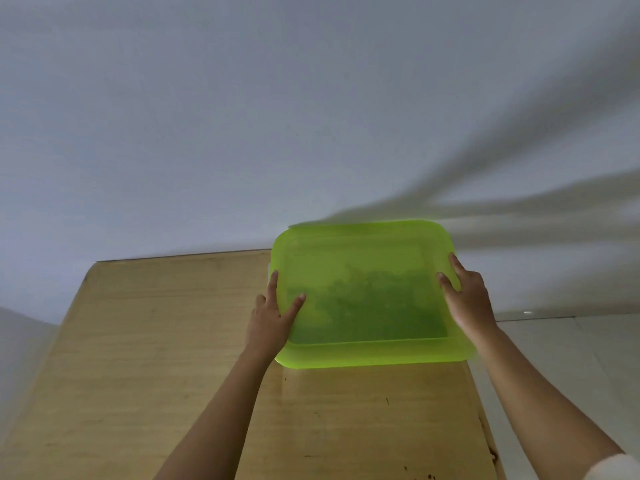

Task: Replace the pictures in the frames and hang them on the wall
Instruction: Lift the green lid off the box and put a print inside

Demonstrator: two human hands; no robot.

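Observation:
A translucent lime-green plastic lid [367, 292] with rounded corners sits at the far right of a wooden table [156, 358], close to the wall. Dark shapes show faintly through it; I cannot tell what lies beneath. My left hand [272, 315] grips the lid's left edge, thumb on top and fingers along the side. My right hand [467, 299] holds its right edge, with the fingers spread over the rim. No picture or frame is in view.
A plain grey-white wall [277, 116] rises right behind the table, crossed by long shadows at the right. The table's right edge [479, 410] drops to a pale tiled floor [561, 348]. Small dark marks dot the wood near the front right.

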